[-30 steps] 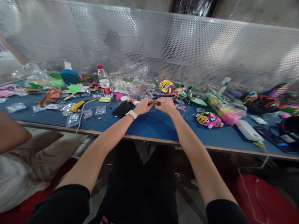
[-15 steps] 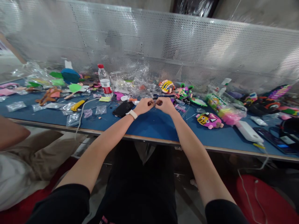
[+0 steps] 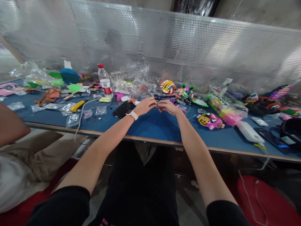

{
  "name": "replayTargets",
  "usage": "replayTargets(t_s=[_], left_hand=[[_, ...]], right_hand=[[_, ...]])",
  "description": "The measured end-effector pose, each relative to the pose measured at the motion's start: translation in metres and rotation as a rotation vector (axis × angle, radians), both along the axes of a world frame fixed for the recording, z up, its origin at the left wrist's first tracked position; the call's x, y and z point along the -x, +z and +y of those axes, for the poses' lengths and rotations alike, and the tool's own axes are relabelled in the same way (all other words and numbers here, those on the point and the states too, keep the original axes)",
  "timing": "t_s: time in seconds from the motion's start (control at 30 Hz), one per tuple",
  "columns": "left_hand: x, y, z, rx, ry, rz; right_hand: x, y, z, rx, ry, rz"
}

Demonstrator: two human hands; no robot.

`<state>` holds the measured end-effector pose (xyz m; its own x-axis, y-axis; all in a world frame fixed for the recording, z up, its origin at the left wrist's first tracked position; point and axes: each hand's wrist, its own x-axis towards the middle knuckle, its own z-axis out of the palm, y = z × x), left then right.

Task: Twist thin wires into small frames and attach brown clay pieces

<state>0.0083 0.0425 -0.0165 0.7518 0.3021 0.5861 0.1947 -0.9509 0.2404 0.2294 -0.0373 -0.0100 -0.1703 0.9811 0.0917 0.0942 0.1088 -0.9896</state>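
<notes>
Over the middle of the blue table, my left hand and my right hand meet fingertip to fingertip. Both have their fingers bent and drawn together at the tips. Whatever lies between them is too small or hidden to make out. A pale smartwatch is on my left wrist, and beside it a black phone lies on the table. Just behind my hands are purple pieces and small dark bits. To the right of my right hand lies a pink and yellow animal-face foam craft.
A red-capped bottle stands at the back left. Nearer are a yellow utility knife, small clear bags and a white cable. On the right are a white power bank and a phone. Another person's arm is at far left.
My fingers have loosened from tight, rounded pinches to a flatter bend, with the tips still together. My right hand has dropped slightly. The things on the table have stayed put.
</notes>
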Motion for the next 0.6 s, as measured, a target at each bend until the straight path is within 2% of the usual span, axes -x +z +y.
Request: replayTargets(t_s=[0.3,0.6], left_hand=[[-0.0008,0.0042,-0.0071,0.037,-0.007,0.007],[-0.0011,0.0019,-0.0063,0.131,0.054,-0.083]], right_hand=[[-0.0055,-0.0043,0.0006,0.023,0.099,0.046],[-0.0008,-0.0022,0.0068,-0.323,-0.077,-0.21]])
